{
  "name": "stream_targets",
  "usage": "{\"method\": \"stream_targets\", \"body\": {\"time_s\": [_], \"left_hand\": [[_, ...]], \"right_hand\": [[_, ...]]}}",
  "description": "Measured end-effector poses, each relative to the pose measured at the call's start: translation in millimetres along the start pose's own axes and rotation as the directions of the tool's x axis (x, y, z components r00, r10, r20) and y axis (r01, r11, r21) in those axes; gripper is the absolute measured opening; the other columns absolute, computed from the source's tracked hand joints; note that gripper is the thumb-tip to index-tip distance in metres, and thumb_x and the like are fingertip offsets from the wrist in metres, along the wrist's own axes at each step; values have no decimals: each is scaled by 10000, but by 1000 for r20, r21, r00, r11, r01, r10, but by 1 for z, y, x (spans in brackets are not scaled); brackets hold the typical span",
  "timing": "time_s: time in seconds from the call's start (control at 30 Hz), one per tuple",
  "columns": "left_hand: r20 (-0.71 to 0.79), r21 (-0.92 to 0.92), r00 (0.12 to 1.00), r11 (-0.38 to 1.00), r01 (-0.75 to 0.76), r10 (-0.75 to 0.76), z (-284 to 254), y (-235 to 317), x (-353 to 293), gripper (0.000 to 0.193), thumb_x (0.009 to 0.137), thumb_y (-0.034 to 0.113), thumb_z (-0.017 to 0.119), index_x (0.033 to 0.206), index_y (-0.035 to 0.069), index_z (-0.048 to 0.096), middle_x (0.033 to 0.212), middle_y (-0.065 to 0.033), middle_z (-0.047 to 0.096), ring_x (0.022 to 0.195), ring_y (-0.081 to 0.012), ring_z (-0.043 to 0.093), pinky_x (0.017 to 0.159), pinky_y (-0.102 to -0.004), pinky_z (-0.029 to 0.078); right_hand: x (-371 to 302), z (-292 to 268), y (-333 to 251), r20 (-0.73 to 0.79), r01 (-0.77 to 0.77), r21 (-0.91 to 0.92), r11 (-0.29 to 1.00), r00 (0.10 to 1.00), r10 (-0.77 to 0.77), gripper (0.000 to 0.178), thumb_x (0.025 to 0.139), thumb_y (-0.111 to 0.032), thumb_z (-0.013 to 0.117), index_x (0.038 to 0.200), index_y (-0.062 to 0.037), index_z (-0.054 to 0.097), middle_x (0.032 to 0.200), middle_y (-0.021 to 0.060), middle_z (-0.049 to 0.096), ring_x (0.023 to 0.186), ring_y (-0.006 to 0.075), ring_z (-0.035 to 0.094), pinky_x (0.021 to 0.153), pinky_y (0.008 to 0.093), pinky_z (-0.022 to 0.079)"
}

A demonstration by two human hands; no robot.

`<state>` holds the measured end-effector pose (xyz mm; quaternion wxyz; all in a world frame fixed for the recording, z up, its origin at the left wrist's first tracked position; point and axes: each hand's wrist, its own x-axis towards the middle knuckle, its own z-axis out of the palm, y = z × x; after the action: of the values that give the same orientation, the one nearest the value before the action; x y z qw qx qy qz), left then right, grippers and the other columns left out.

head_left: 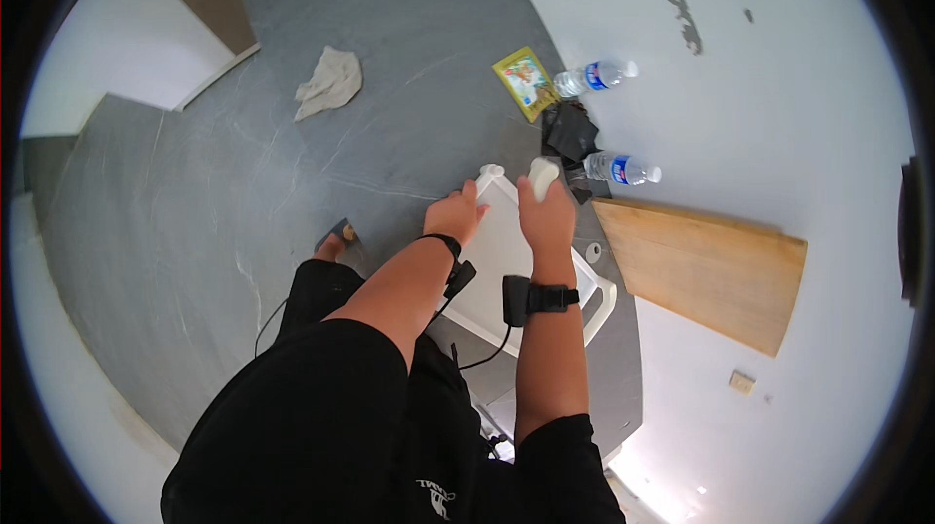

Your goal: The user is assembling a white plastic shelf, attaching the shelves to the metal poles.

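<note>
A white plastic shelf tray (490,276) with a raised rim lies slanted in front of me, a round knob-like corner (492,171) at its far end. My left hand (454,216) is closed on the tray's left rim near that corner, thumb toward the inner face. Above the far right part of the tray, my right hand (548,220) is closed around a short white rounded plastic piece (542,173), whose end sticks out past the fingers. My right forearm covers part of the tray. Both wrists wear black straps with small boxes and cables.
Along the wall stand two water bottles (596,77) (621,168), with a yellow packet (526,83) and a black bag (571,131). A wooden board (701,271) leans at right. A small white ring-shaped part (593,252) sits beside the tray. A beige cloth (331,84) lies on the grey floor (195,193).
</note>
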<state>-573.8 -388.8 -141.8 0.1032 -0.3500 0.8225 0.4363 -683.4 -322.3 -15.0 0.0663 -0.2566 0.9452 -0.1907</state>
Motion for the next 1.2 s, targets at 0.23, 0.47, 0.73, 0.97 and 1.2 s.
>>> {"method": "stream_targets", "body": {"time_s": [0.23, 0.47, 0.73, 0.97, 1.2], "left_hand": [[66, 41, 998, 999, -7, 4, -21, 16, 3, 450, 1022, 431, 538, 1281, 79, 433, 1093, -200, 687, 987, -394, 699, 846, -506, 554], [208, -71, 969, 990, -119, 131, -15, -17, 16, 430, 1052, 346, 436, 1349, 39, 481, 1201, -259, 673, 1129, -454, 630, 980, -528, 480], [477, -288, 878, 938, 191, -33, -53, -78, 14, 355, 1047, 345, 503, 1222, 56, 613, 1030, -82, 689, 814, -167, 687, 654, -339, 554], [750, -115, 662, 982, 151, -14, -55, -75, 2, 350, 1042, 331, 542, 1252, 55, 583, 1116, -87, 681, 917, -190, 694, 740, -336, 574], [805, -69, 591, 982, 178, -50, -52, -62, -32, 352, 1038, 261, 566, 1332, 73, 526, 1182, -85, 681, 1010, -210, 697, 802, -377, 566]], "right_hand": [[-44, 10, 61, 250, -406, 169, 898, 899, 360, 529, 917, -433, 681, 1111, 58, 642, 974, 270, 713, 926, 406, 698, 837, 458, 542], [-54, 63, 44, 255, -433, 191, 881, 888, 382, 679, 868, -448, 694, 1293, 64, 560, 1175, 293, 678, 1124, 436, 653, 984, 460, 507], [-88, 80, 48, 164, -395, 450, 801, 918, 361, 661, 869, -331, 656, 1409, 19, 507, 1221, 264, 659, 1159, 427, 623, 1022, 458, 486], [-195, 57, 76, 259, -448, 174, 877, 880, 398, 550, 862, -289, 642, 1355, -51, 588, 1224, 246, 646, 1175, 423, 600, 1041, 467, 478], [-221, 48, 62, 246, -492, 76, 867, 852, 462, 491, 842, -244, 673, 1289, -46, 624, 1181, 196, 693, 1148, 381, 631, 1001, 468, 495]]}}
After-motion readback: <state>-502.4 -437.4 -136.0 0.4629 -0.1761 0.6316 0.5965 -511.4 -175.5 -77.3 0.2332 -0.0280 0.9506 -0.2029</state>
